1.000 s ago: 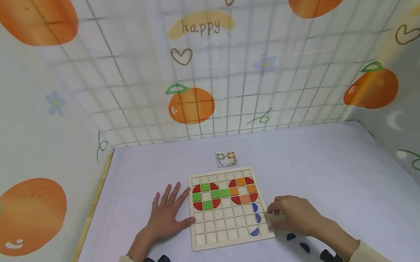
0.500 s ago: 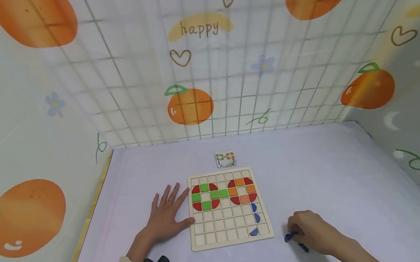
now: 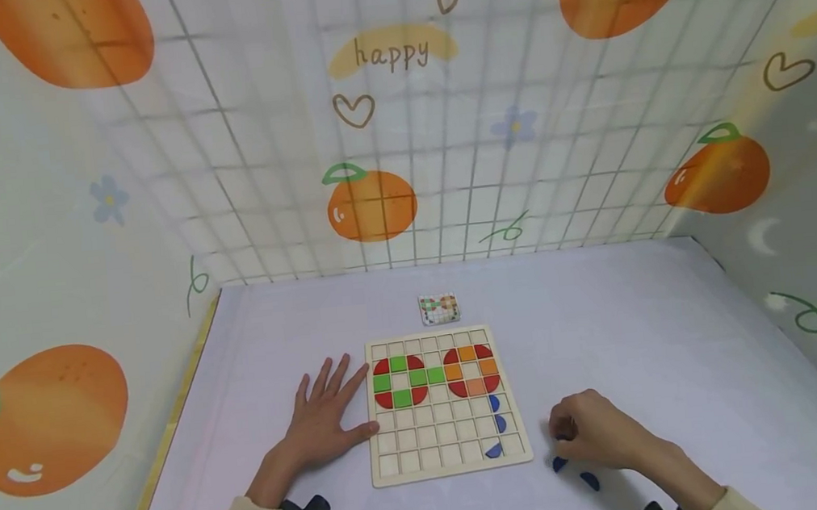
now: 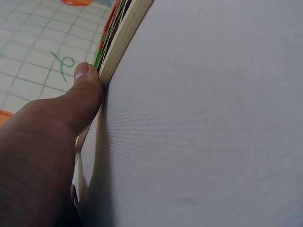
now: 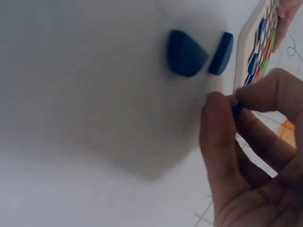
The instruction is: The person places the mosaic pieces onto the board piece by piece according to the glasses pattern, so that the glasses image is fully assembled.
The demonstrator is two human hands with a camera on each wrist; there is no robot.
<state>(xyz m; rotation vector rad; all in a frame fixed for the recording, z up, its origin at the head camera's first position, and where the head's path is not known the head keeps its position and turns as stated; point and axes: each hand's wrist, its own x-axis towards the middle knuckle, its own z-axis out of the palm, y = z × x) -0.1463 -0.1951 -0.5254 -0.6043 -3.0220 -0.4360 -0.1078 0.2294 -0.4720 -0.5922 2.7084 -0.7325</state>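
Observation:
A pale wooden grid board (image 3: pixel 426 452) lies on the table, with red, green and orange pieces in its far rows. Several half-round blue pieces (image 3: pixel 500 423) sit near its right side. Fingers spread, my left hand (image 3: pixel 319 429) rests flat at the left edge, and in the left wrist view its thumb (image 4: pixel 85 90) touches the board's side. Right of the board, my right hand (image 3: pixel 599 431) pinches a small blue piece (image 5: pixel 236 109) between thumb and fingertips, which mostly cover it. Just below that hand, two loose blue pieces (image 3: pixel 589 480) lie on the table.
A small pattern card (image 3: pixel 439 309) lies beyond the board's far edge. Behind the white table (image 3: pixel 625 309) rises a back curtain (image 3: pixel 437 163) printed with a grid and oranges. Further printed panels stand at both sides.
My right hand has gone from the board's right edge down to the loose blue pieces, then lifted slightly with one pinched. My left hand has stayed in place.

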